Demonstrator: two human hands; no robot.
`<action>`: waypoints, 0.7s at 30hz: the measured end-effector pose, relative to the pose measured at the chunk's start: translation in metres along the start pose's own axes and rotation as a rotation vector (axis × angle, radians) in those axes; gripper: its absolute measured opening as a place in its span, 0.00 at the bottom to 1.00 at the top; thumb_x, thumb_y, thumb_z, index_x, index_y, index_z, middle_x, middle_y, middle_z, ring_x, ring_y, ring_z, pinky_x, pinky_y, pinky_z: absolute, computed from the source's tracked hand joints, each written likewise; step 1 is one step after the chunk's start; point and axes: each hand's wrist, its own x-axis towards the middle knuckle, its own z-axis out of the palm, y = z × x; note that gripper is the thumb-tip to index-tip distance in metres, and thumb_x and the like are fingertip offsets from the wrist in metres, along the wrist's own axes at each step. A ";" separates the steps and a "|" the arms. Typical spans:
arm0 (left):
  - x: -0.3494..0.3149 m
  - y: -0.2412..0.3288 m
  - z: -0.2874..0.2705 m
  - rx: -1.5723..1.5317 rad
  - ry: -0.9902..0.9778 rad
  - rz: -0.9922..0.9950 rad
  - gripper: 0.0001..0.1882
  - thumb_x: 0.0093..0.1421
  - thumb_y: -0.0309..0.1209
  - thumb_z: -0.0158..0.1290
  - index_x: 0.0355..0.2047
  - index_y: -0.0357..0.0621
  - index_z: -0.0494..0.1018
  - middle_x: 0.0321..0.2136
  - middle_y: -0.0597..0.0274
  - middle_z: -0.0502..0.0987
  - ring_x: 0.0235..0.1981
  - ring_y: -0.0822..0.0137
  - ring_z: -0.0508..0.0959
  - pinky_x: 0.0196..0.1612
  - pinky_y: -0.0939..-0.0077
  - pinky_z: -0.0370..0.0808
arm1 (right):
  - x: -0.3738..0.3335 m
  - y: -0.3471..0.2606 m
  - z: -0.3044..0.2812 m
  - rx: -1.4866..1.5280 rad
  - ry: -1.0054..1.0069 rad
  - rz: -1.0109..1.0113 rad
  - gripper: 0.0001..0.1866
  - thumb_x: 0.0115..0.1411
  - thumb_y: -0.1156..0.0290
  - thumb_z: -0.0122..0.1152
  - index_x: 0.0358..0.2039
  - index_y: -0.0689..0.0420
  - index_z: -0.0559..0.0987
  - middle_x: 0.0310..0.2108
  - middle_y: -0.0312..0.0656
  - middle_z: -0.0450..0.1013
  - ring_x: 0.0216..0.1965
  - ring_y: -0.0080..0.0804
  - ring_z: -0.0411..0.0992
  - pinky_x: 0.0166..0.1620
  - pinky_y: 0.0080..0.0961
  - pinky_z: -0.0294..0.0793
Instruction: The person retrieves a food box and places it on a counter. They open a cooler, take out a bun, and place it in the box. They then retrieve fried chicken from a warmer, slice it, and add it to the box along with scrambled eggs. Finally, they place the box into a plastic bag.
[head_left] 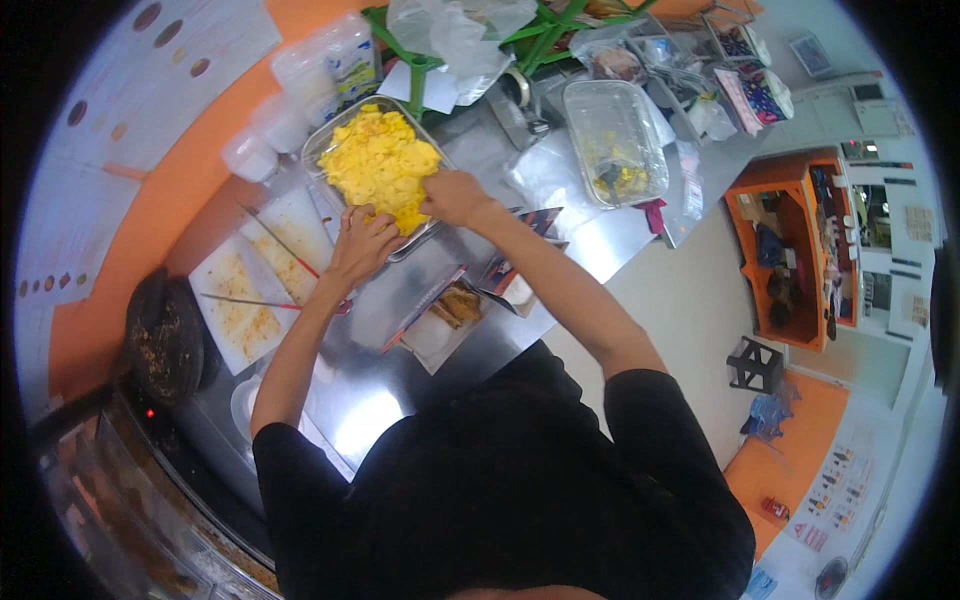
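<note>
A clear-walled tray (312, 150) heaped with yellow scrambled egg (375, 160) sits on the metal counter in front of me. My left hand (362, 245) is at its near side, fingers bent and somewhat apart over the edge of the egg, with nothing visible in them. At the tray's right side, my right hand (455, 197) is closed, its fingertips down by the egg; what they hold, if anything, is hidden. Just nearer than the tray lies an open paper food box (432, 340) with brown fried pieces (458, 305) and something white inside.
White cutting boards (235, 320) with a knife (245, 301) lie left, beside a dark stone mortar (165, 340). A second clear tray (612, 130) with egg scraps stands at right. Stacked plastic containers (310, 85) and green stool legs (545, 40) crowd the back.
</note>
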 end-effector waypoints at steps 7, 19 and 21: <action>-0.025 0.020 -0.008 0.033 0.035 -0.197 0.09 0.63 0.42 0.61 0.36 0.54 0.81 0.43 0.70 0.77 0.55 0.55 0.70 0.63 0.50 0.59 | 0.004 0.003 -0.012 0.045 0.023 0.188 0.14 0.54 0.61 0.66 0.32 0.60 0.83 0.33 0.58 0.81 0.40 0.57 0.80 0.48 0.50 0.79; -0.027 0.044 -0.056 -0.199 0.029 -0.517 0.11 0.67 0.36 0.59 0.46 0.48 0.84 0.60 0.62 0.75 0.63 0.48 0.65 0.68 0.52 0.58 | -0.139 0.191 -0.113 -0.320 0.170 0.619 0.15 0.61 0.68 0.58 0.42 0.66 0.83 0.38 0.61 0.81 0.44 0.60 0.81 0.49 0.53 0.78; -0.031 0.042 -0.052 -0.256 0.083 -0.671 0.14 0.68 0.36 0.59 0.51 0.48 0.82 0.61 0.59 0.74 0.65 0.48 0.65 0.69 0.54 0.58 | -0.163 0.213 -0.098 -0.191 0.024 0.768 0.18 0.60 0.64 0.60 0.43 0.65 0.82 0.45 0.63 0.80 0.51 0.60 0.78 0.57 0.50 0.76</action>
